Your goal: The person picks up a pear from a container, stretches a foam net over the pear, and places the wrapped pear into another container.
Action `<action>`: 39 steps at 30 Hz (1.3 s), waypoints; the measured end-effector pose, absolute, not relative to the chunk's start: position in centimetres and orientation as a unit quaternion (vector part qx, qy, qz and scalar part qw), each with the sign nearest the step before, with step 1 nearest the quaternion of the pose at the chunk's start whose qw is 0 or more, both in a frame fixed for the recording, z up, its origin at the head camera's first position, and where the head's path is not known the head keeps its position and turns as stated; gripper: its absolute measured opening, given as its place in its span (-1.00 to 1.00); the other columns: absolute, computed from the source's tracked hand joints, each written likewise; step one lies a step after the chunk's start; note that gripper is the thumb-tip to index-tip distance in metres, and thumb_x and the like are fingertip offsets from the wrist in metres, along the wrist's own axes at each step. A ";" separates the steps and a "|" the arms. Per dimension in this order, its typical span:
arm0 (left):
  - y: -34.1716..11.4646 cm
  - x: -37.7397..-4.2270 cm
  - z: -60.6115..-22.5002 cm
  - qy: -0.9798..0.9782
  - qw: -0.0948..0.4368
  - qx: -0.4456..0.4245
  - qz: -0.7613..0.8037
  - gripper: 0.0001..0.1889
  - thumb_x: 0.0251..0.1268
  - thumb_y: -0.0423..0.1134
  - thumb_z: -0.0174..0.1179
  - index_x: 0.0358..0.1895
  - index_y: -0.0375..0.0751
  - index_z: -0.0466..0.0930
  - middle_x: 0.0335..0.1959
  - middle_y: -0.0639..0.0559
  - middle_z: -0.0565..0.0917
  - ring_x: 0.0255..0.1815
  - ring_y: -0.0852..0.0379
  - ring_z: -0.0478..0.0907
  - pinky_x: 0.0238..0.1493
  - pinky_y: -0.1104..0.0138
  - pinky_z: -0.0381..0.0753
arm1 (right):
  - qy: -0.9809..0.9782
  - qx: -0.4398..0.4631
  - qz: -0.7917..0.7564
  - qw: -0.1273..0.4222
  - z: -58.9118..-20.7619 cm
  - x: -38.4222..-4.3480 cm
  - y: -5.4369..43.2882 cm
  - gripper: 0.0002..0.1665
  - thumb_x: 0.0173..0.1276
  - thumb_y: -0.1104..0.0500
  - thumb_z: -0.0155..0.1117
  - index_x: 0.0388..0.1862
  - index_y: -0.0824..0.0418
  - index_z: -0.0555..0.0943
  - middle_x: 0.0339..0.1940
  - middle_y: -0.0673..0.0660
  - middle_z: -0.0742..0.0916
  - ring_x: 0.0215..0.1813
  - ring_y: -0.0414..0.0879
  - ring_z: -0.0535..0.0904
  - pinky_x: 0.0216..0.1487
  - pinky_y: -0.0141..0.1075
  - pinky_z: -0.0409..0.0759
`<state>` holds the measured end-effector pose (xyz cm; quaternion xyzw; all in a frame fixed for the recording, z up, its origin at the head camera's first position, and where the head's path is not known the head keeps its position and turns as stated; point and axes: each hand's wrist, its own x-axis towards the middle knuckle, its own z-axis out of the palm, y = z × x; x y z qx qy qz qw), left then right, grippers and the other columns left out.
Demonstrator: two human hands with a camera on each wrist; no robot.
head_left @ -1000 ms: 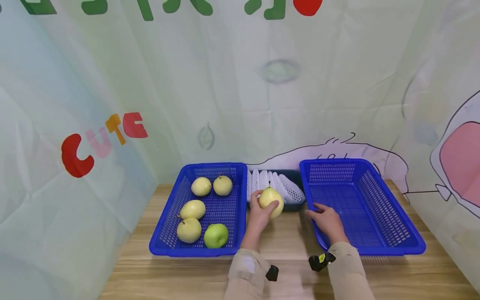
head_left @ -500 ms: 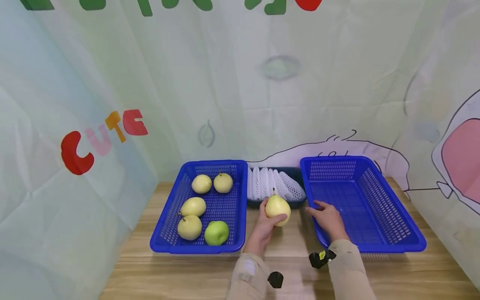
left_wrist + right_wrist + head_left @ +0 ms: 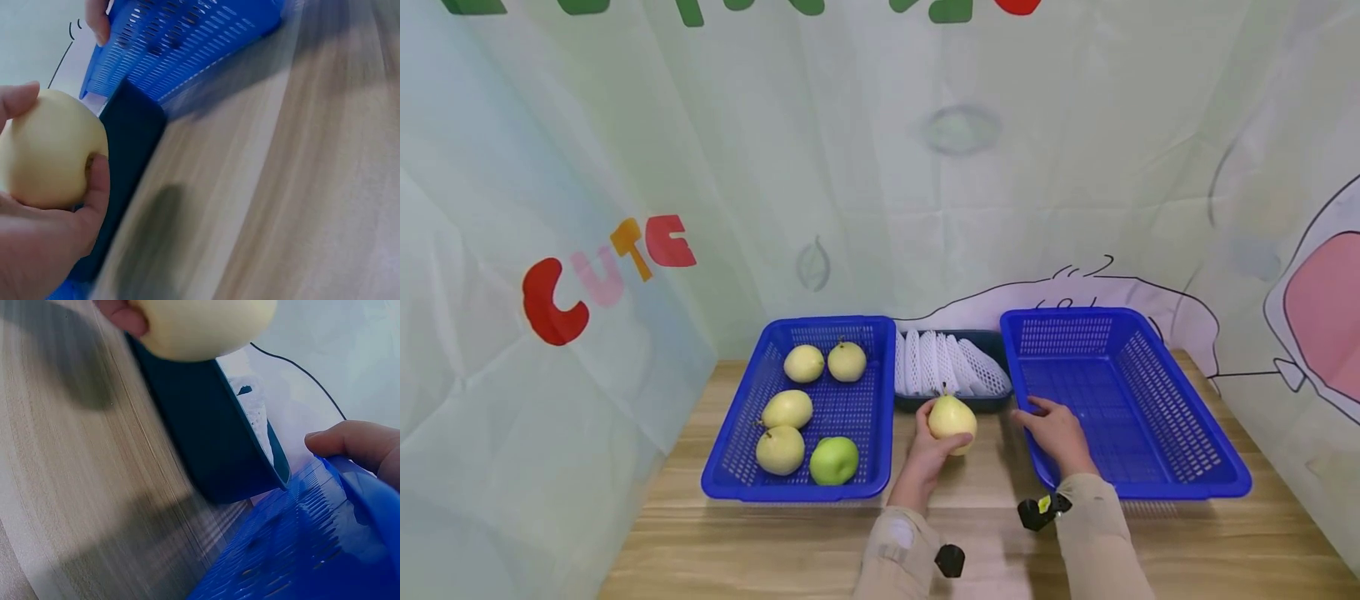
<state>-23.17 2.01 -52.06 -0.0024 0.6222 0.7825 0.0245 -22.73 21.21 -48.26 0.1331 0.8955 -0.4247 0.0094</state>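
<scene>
My left hand grips a pale yellow pear, stem up, in front of the dark green tray. Its thumb lies across the near side; in the left wrist view a fingertip presses into the dimple of the pear. My right hand holds the left rim of the right blue basket, fingertips over its outer side. No fruit shows inside that basket. White foam net sleeves lie in the dark green tray between the two baskets.
The left blue basket contains several yellow pears and one green apple. Everything stands on a wooden table. A printed cloth hangs right behind the baskets and along both sides.
My left hand has brought the pear a little right and nearer, away from over the foam sleeves, and turned it slightly. The right hand stays at the basket rim.
</scene>
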 end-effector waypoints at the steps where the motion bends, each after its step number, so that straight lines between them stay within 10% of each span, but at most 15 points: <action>1: 2.0 -23.2 -52.2 0.628 0.025 -0.004 0.778 -0.19 -0.25 -0.62 0.28 0.21 -0.23 0.16 0.16 -0.23 0.35 0.01 -0.06 0.40 -0.03 0.25 0.41 | 0.895 0.133 -0.425 0.010 -48.3 -22.8 21.2 -0.24 0.20 -0.08 0.23 0.23 0.40 0.39 0.12 0.40 0.53 0.16 0.28 0.41 0.16 0.08 0.32; 39: 2.4 -22.6 -55.3 0.794 -0.044 -0.010 0.606 -0.18 -0.46 -0.36 0.54 0.09 -0.07 0.36 0.00 -0.11 0.45 0.04 -0.10 0.38 0.07 0.02 0.32 | 0.897 0.137 -0.420 0.004 -48.5 -22.9 21.3 -0.25 0.19 -0.10 0.24 0.22 0.37 0.41 0.14 0.39 0.52 0.20 0.28 0.37 0.19 0.07 0.29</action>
